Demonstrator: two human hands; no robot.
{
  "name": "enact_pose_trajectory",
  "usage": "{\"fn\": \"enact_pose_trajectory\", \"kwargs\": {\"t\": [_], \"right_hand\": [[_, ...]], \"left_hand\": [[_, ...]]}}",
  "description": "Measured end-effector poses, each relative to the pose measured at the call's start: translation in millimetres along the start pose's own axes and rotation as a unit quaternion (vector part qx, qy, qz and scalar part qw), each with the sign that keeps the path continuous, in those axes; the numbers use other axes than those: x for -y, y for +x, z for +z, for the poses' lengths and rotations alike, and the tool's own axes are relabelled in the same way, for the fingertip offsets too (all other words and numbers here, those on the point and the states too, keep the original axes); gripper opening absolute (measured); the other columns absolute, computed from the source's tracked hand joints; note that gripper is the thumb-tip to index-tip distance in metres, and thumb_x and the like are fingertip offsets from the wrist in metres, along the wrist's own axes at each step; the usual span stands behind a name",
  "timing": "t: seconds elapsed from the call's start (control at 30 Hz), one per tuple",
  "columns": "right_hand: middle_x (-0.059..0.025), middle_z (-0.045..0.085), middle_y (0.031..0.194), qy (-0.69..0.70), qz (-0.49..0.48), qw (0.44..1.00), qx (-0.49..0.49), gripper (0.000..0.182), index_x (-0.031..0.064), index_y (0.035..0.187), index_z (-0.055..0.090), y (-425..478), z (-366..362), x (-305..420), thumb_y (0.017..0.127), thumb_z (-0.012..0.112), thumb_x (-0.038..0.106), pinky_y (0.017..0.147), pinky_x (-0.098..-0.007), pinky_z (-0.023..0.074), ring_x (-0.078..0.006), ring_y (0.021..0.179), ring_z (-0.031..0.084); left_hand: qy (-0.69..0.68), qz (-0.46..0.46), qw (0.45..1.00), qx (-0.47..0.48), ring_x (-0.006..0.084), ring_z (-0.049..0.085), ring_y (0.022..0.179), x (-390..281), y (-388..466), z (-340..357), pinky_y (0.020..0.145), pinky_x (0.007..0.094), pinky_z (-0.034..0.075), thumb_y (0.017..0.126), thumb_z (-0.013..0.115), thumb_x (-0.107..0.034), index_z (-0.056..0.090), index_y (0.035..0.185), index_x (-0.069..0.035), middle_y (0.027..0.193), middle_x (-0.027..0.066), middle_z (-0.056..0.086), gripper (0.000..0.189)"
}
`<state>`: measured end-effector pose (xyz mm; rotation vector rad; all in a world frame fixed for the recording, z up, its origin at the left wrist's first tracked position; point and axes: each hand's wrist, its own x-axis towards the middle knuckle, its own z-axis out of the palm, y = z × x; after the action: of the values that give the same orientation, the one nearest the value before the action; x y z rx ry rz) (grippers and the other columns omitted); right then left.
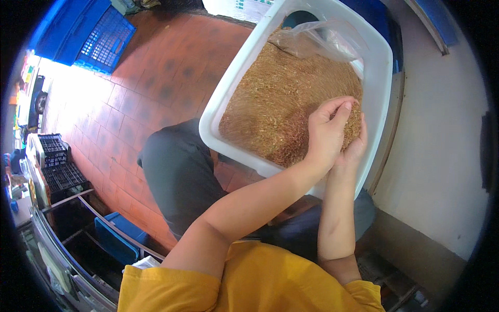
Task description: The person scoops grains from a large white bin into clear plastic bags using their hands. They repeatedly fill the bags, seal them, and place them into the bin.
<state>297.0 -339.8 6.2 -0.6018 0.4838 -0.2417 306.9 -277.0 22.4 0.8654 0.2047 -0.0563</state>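
Note:
A deep white plastic tub (218, 109) stands tilted in the view before my knees. It is filled with loose reddish-brown dried bits (280, 105), too fine to tell whether they are grain or tiny dried shrimp. My left hand (326, 130) and my right hand (355, 146) meet at the wrists near the tub's right wall, cupped around a heap of the bits. The left thumb lies over the top of the heap, and the right fingers curve up along its far side. Beyond them, a clear plastic bag (323, 41) lies crumpled on the bits.
Blue plastic crates (101, 43) stand at the upper left on the red tile floor (156, 74). A black crate (58, 163) and a metal-framed rack (78, 234) line the left, with a blue bin (117, 238) beside it. A pale wall (436, 136) rises at the right.

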Motion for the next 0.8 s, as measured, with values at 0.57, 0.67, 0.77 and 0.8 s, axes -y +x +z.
{"fn": "enact_pose_trajectory", "kwargs": {"t": [0.57,0.67,0.77,0.8], "right_hand": [[-0.0111,0.054,0.123,-0.071,0.046,0.993,-0.088,0.044,0.0046,0.122,0.053,-9,42,-21,0.088,0.06,0.032,0.102,-0.0422,0.0386,-0.0248,0.117,0.049],[-0.0106,0.059,0.117,-0.04,0.032,0.997,-0.064,0.038,0.0046,0.12,0.055,-8,48,-16,0.091,0.055,0.028,0.098,-0.0395,0.0431,-0.0239,0.111,0.054],[-0.0106,0.063,0.111,0.046,0.022,0.998,0.036,0.032,0.0043,0.117,0.057,-4,59,-1,0.094,0.05,0.025,0.093,-0.0381,0.0477,-0.0235,0.105,0.06],[-0.0106,0.064,0.109,0.073,0.022,0.996,0.056,0.03,0.0042,0.115,0.058,0,68,8,0.094,0.049,0.024,0.091,-0.038,0.0489,-0.0234,0.103,0.061]], "left_hand": [[0.037,-0.035,0.997,-0.056,0.0155,0.059,0.101,-18,13,-19,0.092,0.0274,0.044,0.094,0.056,-0.013,0.065,0.109,0.003,0.111,0.0113,0.066,0.024],[0.013,-0.013,0.999,-0.028,0.0158,0.058,0.104,-35,10,-12,0.094,0.0275,0.043,0.095,0.055,-0.014,0.064,0.112,0.004,0.112,0.0108,0.065,0.027],[0.008,0.002,1.0,0.005,0.0163,0.058,0.105,-54,12,8,0.095,0.0281,0.043,0.095,0.055,-0.015,0.063,0.113,0.004,0.112,0.0106,0.064,0.028],[0.002,0.005,1.0,0.016,0.0167,0.058,0.105,-59,17,16,0.095,0.0286,0.043,0.094,0.055,-0.015,0.063,0.114,0.003,0.113,0.0102,0.064,0.028]]}}
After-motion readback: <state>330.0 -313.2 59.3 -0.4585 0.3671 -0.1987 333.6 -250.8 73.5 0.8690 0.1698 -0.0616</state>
